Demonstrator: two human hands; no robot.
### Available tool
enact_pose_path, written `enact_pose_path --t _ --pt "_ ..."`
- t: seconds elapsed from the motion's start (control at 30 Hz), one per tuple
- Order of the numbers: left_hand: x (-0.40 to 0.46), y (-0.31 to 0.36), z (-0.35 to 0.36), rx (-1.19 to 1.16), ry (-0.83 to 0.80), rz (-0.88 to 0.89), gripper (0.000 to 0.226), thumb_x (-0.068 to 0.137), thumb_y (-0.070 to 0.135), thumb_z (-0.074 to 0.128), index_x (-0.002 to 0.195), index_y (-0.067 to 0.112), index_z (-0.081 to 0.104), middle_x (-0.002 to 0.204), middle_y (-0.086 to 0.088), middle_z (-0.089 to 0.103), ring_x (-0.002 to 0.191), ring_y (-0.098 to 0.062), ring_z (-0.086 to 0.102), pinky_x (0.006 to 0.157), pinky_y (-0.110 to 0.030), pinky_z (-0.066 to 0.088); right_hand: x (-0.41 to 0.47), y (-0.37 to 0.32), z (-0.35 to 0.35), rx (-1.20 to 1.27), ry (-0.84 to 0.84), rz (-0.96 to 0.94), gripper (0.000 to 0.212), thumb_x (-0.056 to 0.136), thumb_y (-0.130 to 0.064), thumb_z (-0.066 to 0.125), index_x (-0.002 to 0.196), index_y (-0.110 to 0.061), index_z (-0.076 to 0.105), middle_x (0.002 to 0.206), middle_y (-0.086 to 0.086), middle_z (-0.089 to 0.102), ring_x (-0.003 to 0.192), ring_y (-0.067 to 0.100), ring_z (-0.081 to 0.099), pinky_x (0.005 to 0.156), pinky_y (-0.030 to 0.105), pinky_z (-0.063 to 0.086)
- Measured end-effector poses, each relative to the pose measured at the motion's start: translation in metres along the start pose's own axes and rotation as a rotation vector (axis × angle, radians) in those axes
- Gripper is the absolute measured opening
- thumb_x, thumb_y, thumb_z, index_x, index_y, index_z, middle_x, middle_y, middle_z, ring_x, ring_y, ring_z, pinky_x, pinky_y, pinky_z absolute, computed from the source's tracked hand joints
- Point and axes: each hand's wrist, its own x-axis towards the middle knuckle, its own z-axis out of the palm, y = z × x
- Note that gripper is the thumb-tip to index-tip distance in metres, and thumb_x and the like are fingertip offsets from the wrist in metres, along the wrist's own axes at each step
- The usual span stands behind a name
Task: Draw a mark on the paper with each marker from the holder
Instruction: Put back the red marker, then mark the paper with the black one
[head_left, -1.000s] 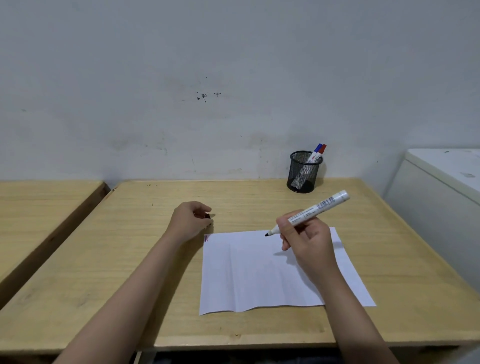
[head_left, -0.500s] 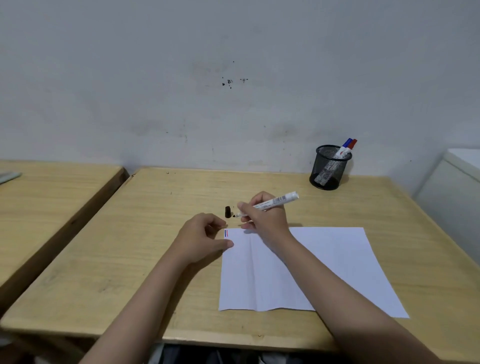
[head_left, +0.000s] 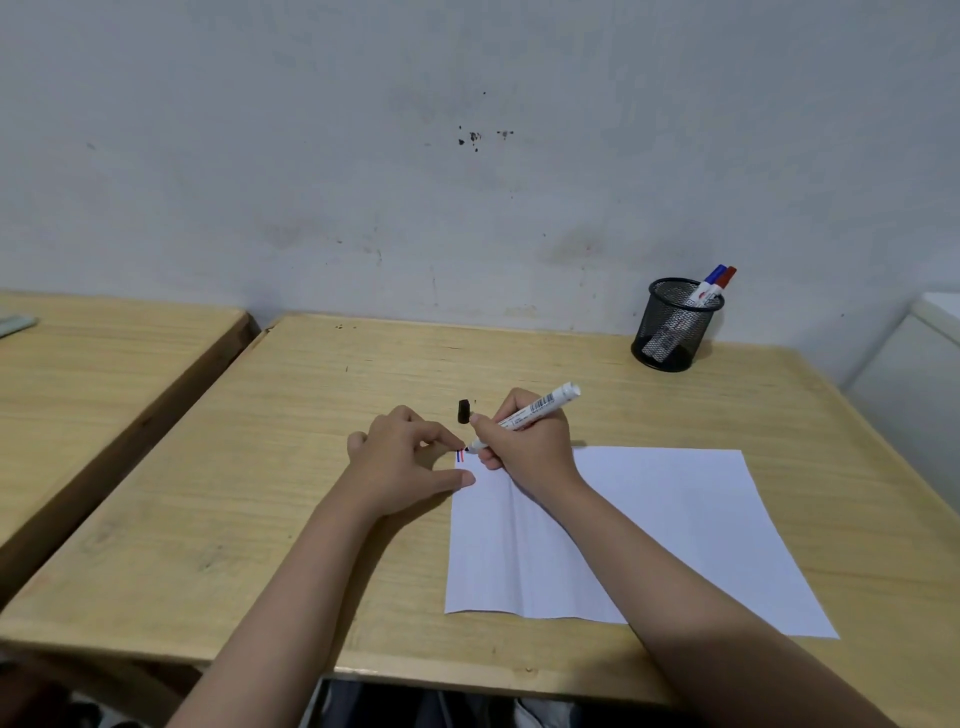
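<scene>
**Black marker at the paper's top-left corner**

The left hand (head_left: 402, 462) rests on the bench (head_left: 260, 467), its fingers (head_left: 452, 480) loosely curled and empty, thumb and forefinger pinning the near corner of the paper (head_left: 649, 519). Just right of them sit two short marks (head_left: 460, 456), one blue and one red. The right hand (head_left: 524, 441) has its fingers closed around the black marker (head_left: 530, 413) in a writing grip low on the barrel, tip at the sheet beside those marks. Its cap (head_left: 464, 411) stands on the bench just behind. The marker looks light, stiff and smooth, so a hold near the tip gives control; the thin, creased paper would slide unless pinned. Far right, the mesh holder (head_left: 670, 327) keeps the blue and red markers (head_left: 714, 280).
</scene>
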Motion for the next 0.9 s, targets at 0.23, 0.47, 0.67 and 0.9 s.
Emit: enact_pose_path --t 0.23,0.47,0.67,0.9 --pt "0.0027 -0.0023 0.001 0.002 0.002 -0.017 0.034 0.056 0.058 0.076 0.086 0.048 0.066 0.098 0.009 0.05 0.097 -0.01 0.048 0.082 -0.034 0.024 0.0016 0.0025 0.0004 -0.022 -0.011 -0.001 0.031 0.076 -0.006 0.072 0.06 -0.008 0.045 0.057 0.015 0.055 0.044 0.02 0.059 0.047 0.029 0.049" --pt "0.0031 -0.0026 0.0002 0.007 0.006 -0.013 0.033 0.055 0.058 0.076 0.086 0.047 0.066 0.099 0.009 0.051 0.097 -0.009 0.049 0.082 -0.034 0.023 0.0005 -0.0007 0.0005 -0.032 -0.028 0.025 0.028 0.076 -0.002 0.069 0.062 -0.007 0.045 0.056 0.013 0.056 0.042 0.016 0.058 0.044 0.025 0.048" --pt "0.0034 -0.0022 0.001 0.009 0.012 -0.01 0.033 0.055 0.058 0.077 0.084 0.047 0.066 0.098 0.01 0.05 0.097 -0.01 0.049 0.081 -0.033 0.022 0.0012 0.0 -0.0022 -0.074 -0.067 0.057 0.032 0.072 0.001 0.065 0.055 -0.013 0.041 0.042 -0.002 0.052 0.041 0.021 0.052 0.044 0.026 0.043" --pt "0.0044 -0.0026 0.0013 0.021 -0.018 0.012 0.037 0.054 0.057 0.074 0.087 0.047 0.061 0.1 0.011 0.05 0.099 -0.01 0.047 0.083 -0.033 0.022 0.0014 -0.004 -0.0063 0.13 0.135 0.035 0.029 0.079 -0.014 0.073 0.066 -0.008 0.048 0.052 0.004 0.066 0.044 0.016 0.061 0.046 0.028 0.053"
